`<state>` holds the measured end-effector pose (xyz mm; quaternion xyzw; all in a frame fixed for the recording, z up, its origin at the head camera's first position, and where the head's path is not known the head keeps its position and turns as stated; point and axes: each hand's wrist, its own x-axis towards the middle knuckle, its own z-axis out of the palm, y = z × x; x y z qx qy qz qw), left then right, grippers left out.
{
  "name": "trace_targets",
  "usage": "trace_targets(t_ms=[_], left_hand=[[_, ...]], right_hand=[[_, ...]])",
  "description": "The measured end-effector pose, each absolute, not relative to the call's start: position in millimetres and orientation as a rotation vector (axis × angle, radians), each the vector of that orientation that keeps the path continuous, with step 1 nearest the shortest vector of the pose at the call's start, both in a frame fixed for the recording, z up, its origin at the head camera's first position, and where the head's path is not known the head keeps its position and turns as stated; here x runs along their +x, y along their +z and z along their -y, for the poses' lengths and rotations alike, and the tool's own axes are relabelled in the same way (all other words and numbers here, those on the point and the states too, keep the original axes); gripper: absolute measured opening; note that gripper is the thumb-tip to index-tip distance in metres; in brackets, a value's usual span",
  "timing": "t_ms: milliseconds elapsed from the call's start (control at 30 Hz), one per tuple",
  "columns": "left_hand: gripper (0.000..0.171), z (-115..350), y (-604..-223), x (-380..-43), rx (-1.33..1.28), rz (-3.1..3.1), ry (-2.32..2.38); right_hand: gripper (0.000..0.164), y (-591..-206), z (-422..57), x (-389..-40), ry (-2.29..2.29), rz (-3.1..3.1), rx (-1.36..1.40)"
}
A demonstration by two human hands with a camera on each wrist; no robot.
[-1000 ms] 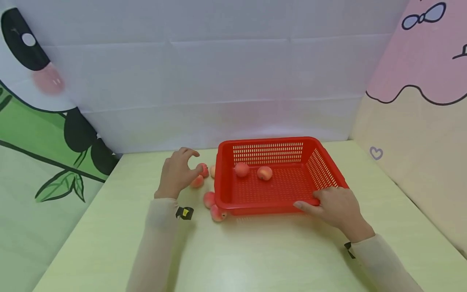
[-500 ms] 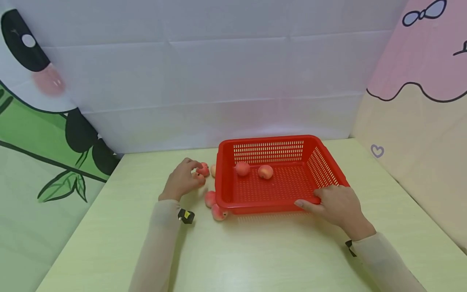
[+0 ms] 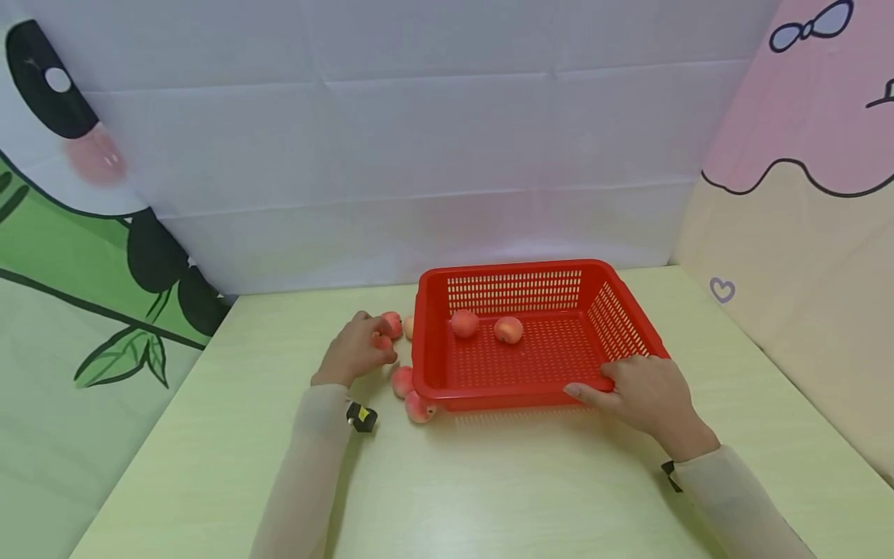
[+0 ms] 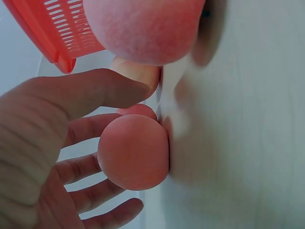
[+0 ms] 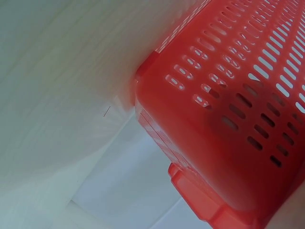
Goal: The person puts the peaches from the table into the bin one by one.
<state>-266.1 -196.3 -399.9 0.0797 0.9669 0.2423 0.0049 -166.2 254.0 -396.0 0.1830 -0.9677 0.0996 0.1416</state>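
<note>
My left hand [image 3: 355, 351] reaches round a small pink peach [image 4: 133, 152] on the table, left of a red plastic basket [image 3: 524, 400]. In the left wrist view its fingers spread behind the peach, while the thumb [image 4: 109, 88] stands apart from it. Beyond lie another pink peach [image 3: 393, 324] and a paler one [image 3: 409, 326] by the basket's side. My right hand [image 3: 646, 396] grips the basket's near right corner, thumb over the rim. Inside the basket sit two peaches, one pink [image 3: 464, 323] and one more yellow [image 3: 508, 330].
Two more peaches, one [image 3: 402, 382] behind the other [image 3: 419, 407], lie against the basket's near left corner. The pale table [image 3: 489, 489] meets a white cloth backdrop [image 3: 433, 140] behind, with printed cloth at both sides.
My left hand has come down and slightly right, from above the peaches to around one of them. The right hand keeps its hold on the basket, which has stayed in place.
</note>
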Motion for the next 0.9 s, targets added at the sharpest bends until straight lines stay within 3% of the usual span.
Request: trace_targets(t_ms=[267, 600, 900], left_hand=[[0.053, 193.0, -404.0, -266.1, 0.151, -2.936, 0.764], [0.029, 193.5, -410.1, -267.4, 0.248, -2.962, 0.737], [0.022, 193.4, -411.0, -268.0, 0.282, -2.983, 0.728]], right_hand=[[0.071, -398.2, -255.0, -167.4, 0.287, 2.782, 0.53], [0.072, -394.7, -253.8, -165.7, 0.277, 2.798, 0.525], [0.072, -395.9, -254.1, -166.0, 0.284, 2.79, 0.525]])
